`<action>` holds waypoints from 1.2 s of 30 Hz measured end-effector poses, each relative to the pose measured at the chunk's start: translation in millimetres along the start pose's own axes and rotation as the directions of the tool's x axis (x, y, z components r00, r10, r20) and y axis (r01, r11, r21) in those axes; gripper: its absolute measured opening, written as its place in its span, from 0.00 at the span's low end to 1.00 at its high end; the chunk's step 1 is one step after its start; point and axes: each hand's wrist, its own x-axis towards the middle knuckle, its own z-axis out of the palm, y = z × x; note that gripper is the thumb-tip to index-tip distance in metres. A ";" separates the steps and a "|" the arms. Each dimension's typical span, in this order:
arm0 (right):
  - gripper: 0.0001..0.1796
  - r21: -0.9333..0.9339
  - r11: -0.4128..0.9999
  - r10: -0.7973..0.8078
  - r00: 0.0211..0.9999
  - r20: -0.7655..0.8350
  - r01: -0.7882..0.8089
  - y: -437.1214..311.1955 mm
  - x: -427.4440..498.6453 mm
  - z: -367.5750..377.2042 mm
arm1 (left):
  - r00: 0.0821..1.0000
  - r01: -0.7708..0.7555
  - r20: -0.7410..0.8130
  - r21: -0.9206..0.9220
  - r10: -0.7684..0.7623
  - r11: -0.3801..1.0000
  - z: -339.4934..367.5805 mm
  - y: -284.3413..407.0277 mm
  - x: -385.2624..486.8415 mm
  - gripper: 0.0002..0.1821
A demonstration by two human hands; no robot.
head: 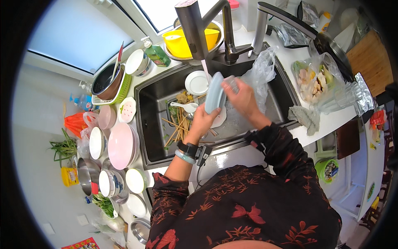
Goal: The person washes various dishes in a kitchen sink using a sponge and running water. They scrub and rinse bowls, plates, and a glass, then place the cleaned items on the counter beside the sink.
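Observation:
My left hand (202, 122) grips the lower rim of a pale blue dish (214, 93), tilted on edge above the sink (245, 130). In my right hand (244, 96) is a greyish scrubbing pad (231, 84), close beside the dish; blur hides whether they touch. Water (205, 70) runs from the dark faucet (194, 34) behind the dish. A small white plate (196, 82) lies in the sink, and another plate (219, 118) is partly hidden below my hands. Left of them are a white spoon (186, 106), several wooden chopsticks (177, 132) and food scraps (184, 97).
A clear plastic bag (261, 74) hangs into the sink's right side. Stacked pink bowls (122, 145) and white bowls (107, 183) crowd the left counter. At right lie a grey cloth (306, 118), a bag of food (315, 77) and a frying pan (334, 56).

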 end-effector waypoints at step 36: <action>0.26 -0.040 0.983 -0.182 0.970 -0.160 0.177 14.0 -29.9 48.7 | 0.959 -0.163 -0.238 -0.905 -0.153 0.393 -13.4 19.9 3.8 0.23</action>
